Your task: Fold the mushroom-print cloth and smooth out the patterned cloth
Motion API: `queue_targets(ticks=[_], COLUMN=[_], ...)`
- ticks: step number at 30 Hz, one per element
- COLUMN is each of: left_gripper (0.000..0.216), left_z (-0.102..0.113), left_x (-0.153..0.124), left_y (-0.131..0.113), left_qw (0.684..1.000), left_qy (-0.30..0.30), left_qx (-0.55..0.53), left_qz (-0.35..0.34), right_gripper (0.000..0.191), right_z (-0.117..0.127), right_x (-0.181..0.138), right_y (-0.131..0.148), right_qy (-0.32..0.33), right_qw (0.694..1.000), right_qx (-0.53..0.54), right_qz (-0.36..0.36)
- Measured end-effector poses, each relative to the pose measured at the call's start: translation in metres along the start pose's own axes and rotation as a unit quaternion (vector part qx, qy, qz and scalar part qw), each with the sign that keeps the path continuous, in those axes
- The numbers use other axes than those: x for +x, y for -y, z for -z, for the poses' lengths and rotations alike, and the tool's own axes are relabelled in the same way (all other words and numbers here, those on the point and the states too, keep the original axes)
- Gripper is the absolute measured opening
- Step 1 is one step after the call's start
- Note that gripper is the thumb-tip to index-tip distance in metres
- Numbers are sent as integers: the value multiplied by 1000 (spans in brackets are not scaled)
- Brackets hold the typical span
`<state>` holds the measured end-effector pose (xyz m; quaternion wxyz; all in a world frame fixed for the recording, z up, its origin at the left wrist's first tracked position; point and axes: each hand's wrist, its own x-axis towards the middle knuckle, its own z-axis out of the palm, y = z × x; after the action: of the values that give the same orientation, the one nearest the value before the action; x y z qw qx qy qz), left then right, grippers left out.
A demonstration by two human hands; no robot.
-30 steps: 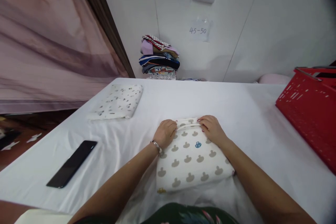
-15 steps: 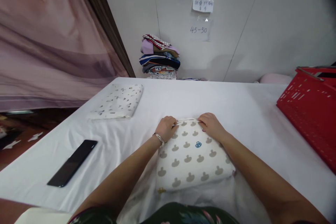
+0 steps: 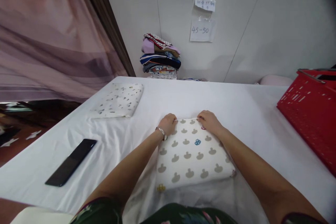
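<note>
A folded cream cloth printed with grey mushroom shapes lies on the white-covered table in front of me. My left hand, with a bracelet on its wrist, is closed on the far left edge of the cloth. At the far right edge my right hand pinches the same cloth. Both hands rest low on the table, close together.
A second folded cloth with small grey specks lies at the far left. A black phone lies near the left edge. A red basket stands at the right. A stack of folded clothes sits against the wall.
Both hands have slid slightly away from me along the cloth's far edge, and that loose edge now lies flatter. The view has shifted a little.
</note>
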<state>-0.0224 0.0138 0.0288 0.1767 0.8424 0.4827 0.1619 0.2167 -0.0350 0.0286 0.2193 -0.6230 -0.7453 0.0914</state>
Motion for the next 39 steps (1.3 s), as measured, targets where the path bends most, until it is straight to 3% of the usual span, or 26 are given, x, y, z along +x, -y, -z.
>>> queue_targets(ticks=[9,14,17,24,33,39], left_gripper=[15,11,12,14,18,17], left_z=[-3,-2,-2,-6,-6,-7], left_x=[-1,-4,-5,2,-2,3], left_y=[-2,-4,-3,1,-1,2], left_qw=[997,998,998,999,998,997], left_qy=[9,-50,-54,-5,-46,-7], left_qx=[-8,26,30,-13,-13,-2], left_qz=[70,-17,-33,46,50,71], right_gripper=[15,14,14,18,19,24], right_z=[-6,-5,-5,-11,-13,-15], right_x=[3,5,5,10,10,13], right_y=[1,2,0,-5,-5,-6], right_qy=[32,-10,-26,27,5,33], right_qw=[995,998,999,998,998,997], right_qx=[30,6,11,10,24,-8], right_qz=[-94,-57,-39,-57,-57,-63])
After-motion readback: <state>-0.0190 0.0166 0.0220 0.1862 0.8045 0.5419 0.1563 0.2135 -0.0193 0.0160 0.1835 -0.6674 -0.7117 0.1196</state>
